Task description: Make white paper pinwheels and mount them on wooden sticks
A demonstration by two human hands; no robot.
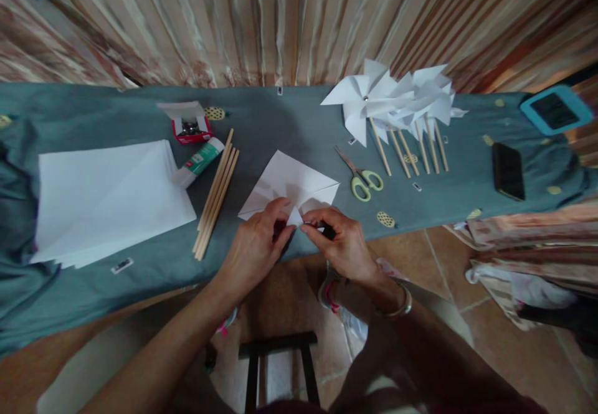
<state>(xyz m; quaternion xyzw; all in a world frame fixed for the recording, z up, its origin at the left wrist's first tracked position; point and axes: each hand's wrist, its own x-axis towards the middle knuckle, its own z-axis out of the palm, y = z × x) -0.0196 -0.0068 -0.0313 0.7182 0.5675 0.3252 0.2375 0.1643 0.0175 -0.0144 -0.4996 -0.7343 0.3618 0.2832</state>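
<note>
A square sheet of white paper [292, 180] with slits running in from its corners lies on the cloth in front of me, at the table's near edge. My left hand [256, 239] pinches the near corner of this sheet, which is lifted into a small white point. On the other side of that point, my right hand [341, 239] has thumb and forefinger closed at the paper. Something small and dark shows by the right fingertips, too unclear to name. Green-handled scissors [359, 177] lie slightly open, right of the sheet.
Wooden sticks [217, 196], a glue stick [200, 162] and a red box of pins [190, 129] lie left of the sheet. Farther left is a paper stack [112, 202]. Several finished pinwheels [367, 96], a phone [508, 171] and a blue-framed device [555, 110] lie right.
</note>
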